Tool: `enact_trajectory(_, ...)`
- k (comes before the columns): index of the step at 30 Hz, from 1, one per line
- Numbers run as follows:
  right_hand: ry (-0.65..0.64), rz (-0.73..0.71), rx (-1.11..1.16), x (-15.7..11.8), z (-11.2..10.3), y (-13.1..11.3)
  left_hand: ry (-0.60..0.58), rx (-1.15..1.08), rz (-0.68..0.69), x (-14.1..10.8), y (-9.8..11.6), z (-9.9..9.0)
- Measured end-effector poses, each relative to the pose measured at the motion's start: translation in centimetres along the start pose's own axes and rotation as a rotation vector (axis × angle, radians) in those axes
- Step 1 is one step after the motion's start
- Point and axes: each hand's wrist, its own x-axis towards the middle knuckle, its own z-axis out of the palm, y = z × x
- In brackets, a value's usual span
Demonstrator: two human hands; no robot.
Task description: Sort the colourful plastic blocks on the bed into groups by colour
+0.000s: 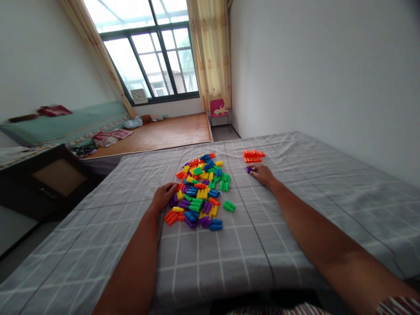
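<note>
On the grey checked cloth lies a loose pile of plastic toy blocks in orange, yellow, green, blue and purple, shaped like joined rounded tubes. My left hand rests at the pile's left edge, its fingers loosely bent against the blocks and partly hidden. Off to the right, my right hand pinches a purple block just above or on the cloth; I cannot tell which. Just beyond that hand, several orange blocks lie side by side in a group. A green block sits apart at the pile's right.
The checked cloth covers a wide flat surface, with a white wall along its right. Behind it are a brown mat-covered bed, a pink chair and a window. A dark cabinet stands at left.
</note>
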Motion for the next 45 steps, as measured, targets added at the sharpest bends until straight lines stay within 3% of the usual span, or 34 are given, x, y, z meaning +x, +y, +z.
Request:
enact_trajectory(6,0.014,-0.039,-0.042,0.0,0.0,0.1,0.013,-0.004,0.039,0.2,-0.8,0.5)
enact_trajectory(10,0.121,-0.100,-0.039,0.0,-0.1,-1.9,0.011,-0.015,0.043,0.2,-1.0,0.7)
enact_trajectory(13,0.114,-0.191,0.041,-0.7,0.7,-6.1,0.028,-0.012,0.041,0.2,-0.9,0.7)
enact_trajectory(20,-0.232,-0.741,0.078,-3.6,4.6,-20.2,0.032,0.024,0.063,0.1,-0.6,0.8)
enact_trajectory(22,-0.267,-0.758,-0.021,-3.6,5.6,-22.9,0.032,0.039,0.072,0.1,-0.6,0.8)
enact_trajectory(25,-0.313,-0.667,-0.204,-2.8,6.9,-24.8,0.031,0.054,0.088,0.0,-0.7,0.8)
enact_trajectory(29,-0.356,-0.616,-0.218,-2.1,7.6,-24.4,0.028,0.069,0.113,0.0,-0.8,0.8)
enact_trajectory(34,-0.286,-0.538,-0.009,-1.8,7.3,-22.3,0.030,0.072,0.086,0.1,-0.6,0.8)
enact_trajectory(38,-0.210,-0.407,0.226,-1.2,7.2,-19.9,0.027,0.065,0.065,0.0,-0.3,0.8)
enact_trajectory(45,-0.280,-0.121,0.535,-0.3,5.5,-15.5,0.012,0.042,0.073,-0.2,-0.1,0.5)
